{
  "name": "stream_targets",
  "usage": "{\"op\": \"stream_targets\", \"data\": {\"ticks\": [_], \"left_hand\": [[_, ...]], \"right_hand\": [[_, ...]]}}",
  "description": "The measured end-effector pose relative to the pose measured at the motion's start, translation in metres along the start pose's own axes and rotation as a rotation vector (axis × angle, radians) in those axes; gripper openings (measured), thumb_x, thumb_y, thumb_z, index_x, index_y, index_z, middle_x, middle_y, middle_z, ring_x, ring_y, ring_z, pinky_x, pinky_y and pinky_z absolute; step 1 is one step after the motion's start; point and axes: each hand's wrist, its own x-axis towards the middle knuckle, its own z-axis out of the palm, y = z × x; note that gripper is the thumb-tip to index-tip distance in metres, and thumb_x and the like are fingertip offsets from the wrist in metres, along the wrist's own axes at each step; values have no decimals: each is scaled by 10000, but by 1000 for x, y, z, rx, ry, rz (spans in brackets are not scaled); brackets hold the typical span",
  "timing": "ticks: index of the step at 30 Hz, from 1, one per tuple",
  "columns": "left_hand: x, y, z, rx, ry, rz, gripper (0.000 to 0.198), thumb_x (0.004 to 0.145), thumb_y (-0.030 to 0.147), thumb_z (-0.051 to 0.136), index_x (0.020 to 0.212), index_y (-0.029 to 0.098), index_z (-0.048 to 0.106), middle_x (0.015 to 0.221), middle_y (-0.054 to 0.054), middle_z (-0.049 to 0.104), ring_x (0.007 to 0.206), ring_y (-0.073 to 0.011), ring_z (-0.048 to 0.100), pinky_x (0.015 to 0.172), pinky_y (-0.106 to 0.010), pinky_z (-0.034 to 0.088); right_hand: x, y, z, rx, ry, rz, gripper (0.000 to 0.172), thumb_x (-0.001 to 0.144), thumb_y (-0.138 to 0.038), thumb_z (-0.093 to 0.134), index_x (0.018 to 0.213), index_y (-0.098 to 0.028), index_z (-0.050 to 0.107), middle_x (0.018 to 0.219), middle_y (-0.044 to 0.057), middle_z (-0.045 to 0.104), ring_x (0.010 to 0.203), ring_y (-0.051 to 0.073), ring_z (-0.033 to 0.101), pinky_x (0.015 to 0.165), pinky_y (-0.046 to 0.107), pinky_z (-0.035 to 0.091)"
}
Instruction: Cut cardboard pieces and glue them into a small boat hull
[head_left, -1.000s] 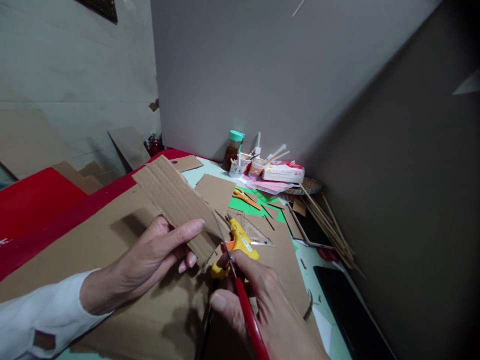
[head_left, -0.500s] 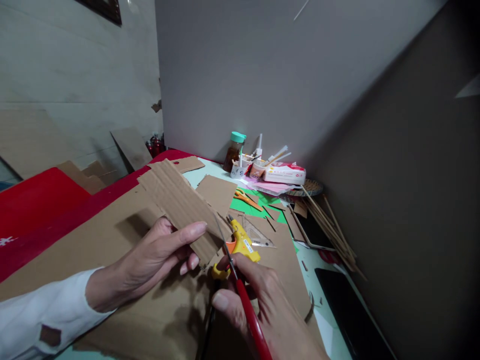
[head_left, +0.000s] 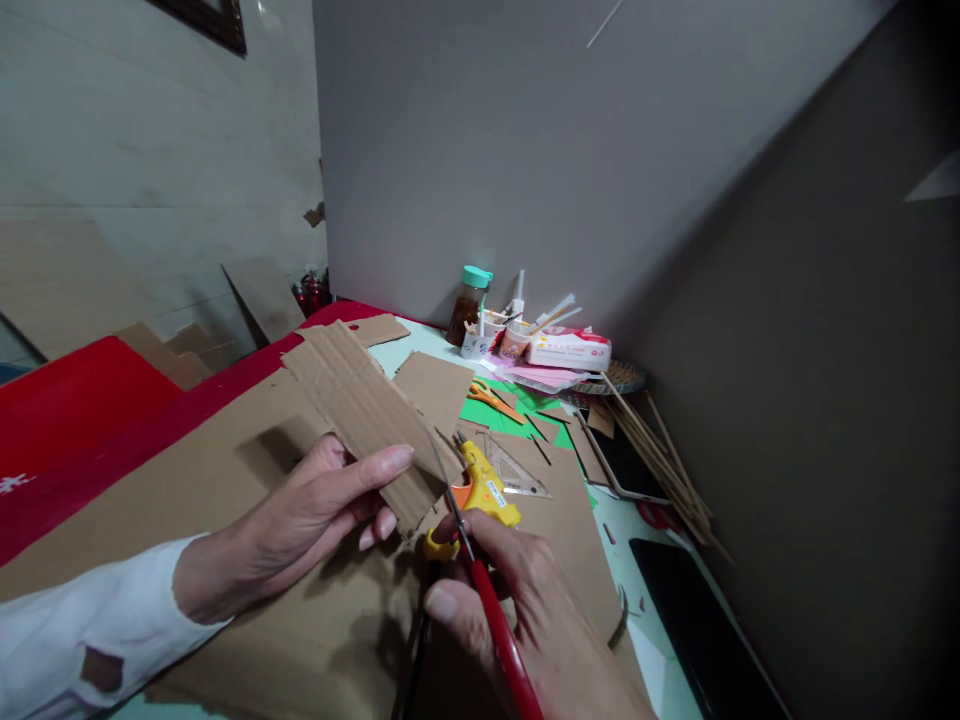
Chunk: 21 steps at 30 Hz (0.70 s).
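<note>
Toward the near edge of the tabletop (head_left: pixel 621 512), the half-closed left hand (head_left: pixel 322 510) pinches a cardboard strip (head_left: pixel 360 400), and the right hand (head_left: pixel 547 600) curls round a red-handled tool (head_left: pixel 496 615), possibly scissors.

Corrugated cardboard strip (head_left: pixel 364 405): brown, ridged, ragged-edged; held raised, slanting upper left to lower right. Red-handled bladed tool (head_left: pixel 501 635): slim metal blade angled up-left, tip overlapping strip's right-hand edge in view; contact unclear.
</note>
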Motion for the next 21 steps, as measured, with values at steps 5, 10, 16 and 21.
{"op": "stream_targets", "data": {"ticks": [5,10,16,21], "left_hand": [[-1,0,1,6,13,-3,191,743,329,856,785,197,725,615,49,649,455,-68,523,404,-140,466],[-2,0,3,23,-14,41,194,753,316,849,698,185,718,540,48,619,485,-76,500,411,-125,466],[-5,-1,1,49,13,20,273,749,333,847,599,177,682,507,40,620,442,-72,514,399,-128,454],[-7,-1,2,36,58,25,254,704,345,875,631,179,696,494,52,595,411,-67,505,379,-131,421]], "right_hand": [[0,4,2,-27,25,-15,395,886,-622,624,983,-244,687,736,3,592,707,206,564,644,289,456],[1,5,6,-45,38,3,370,914,-587,589,858,-224,635,687,-14,549,661,175,493,660,282,410],[6,2,9,17,33,-98,383,989,-429,465,674,-220,402,598,-56,399,540,109,332,532,253,270],[5,0,9,13,32,-72,393,969,-471,519,680,-211,462,594,-58,402,557,114,336,549,258,269]]}}
